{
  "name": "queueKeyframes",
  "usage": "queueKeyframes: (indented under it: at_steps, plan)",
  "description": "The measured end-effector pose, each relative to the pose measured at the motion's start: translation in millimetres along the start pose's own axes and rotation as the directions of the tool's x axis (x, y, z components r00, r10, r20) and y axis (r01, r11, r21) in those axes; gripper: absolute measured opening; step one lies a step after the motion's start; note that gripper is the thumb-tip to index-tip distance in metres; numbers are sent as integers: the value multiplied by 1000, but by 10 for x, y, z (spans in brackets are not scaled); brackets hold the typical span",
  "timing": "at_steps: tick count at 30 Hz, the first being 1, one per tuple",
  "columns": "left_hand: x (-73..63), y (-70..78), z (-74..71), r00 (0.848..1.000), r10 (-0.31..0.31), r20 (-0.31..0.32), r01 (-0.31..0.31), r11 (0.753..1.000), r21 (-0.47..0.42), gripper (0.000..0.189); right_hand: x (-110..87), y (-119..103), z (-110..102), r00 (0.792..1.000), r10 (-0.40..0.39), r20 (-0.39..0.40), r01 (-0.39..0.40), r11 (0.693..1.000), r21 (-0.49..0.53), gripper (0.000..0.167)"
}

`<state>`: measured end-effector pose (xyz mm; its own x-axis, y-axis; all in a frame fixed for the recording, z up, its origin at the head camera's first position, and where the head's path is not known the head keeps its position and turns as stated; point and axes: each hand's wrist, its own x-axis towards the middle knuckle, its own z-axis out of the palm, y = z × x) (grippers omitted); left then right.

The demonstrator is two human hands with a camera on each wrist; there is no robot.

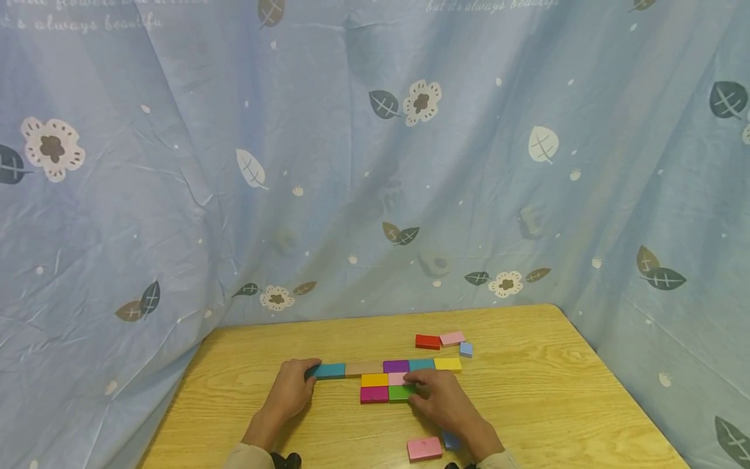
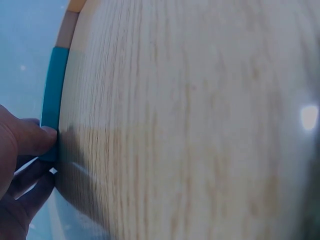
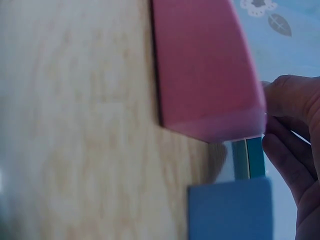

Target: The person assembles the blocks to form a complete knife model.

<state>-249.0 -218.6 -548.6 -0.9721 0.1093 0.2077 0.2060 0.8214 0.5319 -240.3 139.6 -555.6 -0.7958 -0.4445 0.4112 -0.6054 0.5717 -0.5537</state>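
Observation:
My left hand (image 1: 291, 387) holds the left end of a teal block (image 1: 329, 371) between thumb and fingers; the left wrist view shows the thumb on its side. That block begins a row running right through tan (image 1: 364, 369), purple (image 1: 396, 366), a second teal (image 1: 422, 364) and yellow (image 1: 448, 365) blocks. Against the row's near side lie orange (image 1: 375, 380) and pink (image 1: 396, 378) blocks, then magenta (image 1: 374, 395) and green (image 1: 400, 393) ones. My right hand (image 1: 442, 394) grips the right ends of the pink and green blocks, partly hiding them.
Behind the row lie a red block (image 1: 428, 342), a light pink block (image 1: 452, 339) and a small blue block (image 1: 466, 350). Nearer me, a larger pink block (image 1: 424, 449) lies beside a blue block (image 1: 451, 440) partly under my right forearm. A patterned curtain (image 1: 328, 215) hangs behind the table.

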Motion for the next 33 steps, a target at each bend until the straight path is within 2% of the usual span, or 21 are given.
queueKeyframes:
  at_steps: [9, 14, 19, 23, 29, 33]
  plan:
    - [3, 8, 6, 1000, 5, -6, -5, 1000, 1, 37, 6, 1, -19, 999, 34, 20, -34, 999, -18, 30]
    - [14, 6, 10, 1000, 2, 1, -2, 1000, -1, 37, -23, 29, -81, 998, 59, -2, -59, 996, 72, 28]
    - [20, 8, 10, 1000, -2, 3, 2, 1000, 0, 37, -104, 96, -265, 991, 130, -29, -122, 975, 187, 26]
    - [18, 10, 5, 1000, 0, 1, 0, 1000, 0, 37, -221, 192, -440, 978, 204, -41, -188, 952, 242, 28]
    - [15, 3, -4, 1000, 4, 7, -4, 1000, 0, 36, -455, 319, -676, 938, 342, -44, -322, 915, 244, 29]
    - [18, -3, -2, 1000, 5, 13, -5, 1000, -9, 37, -612, 360, -821, 929, 370, -10, -354, 896, 269, 33]
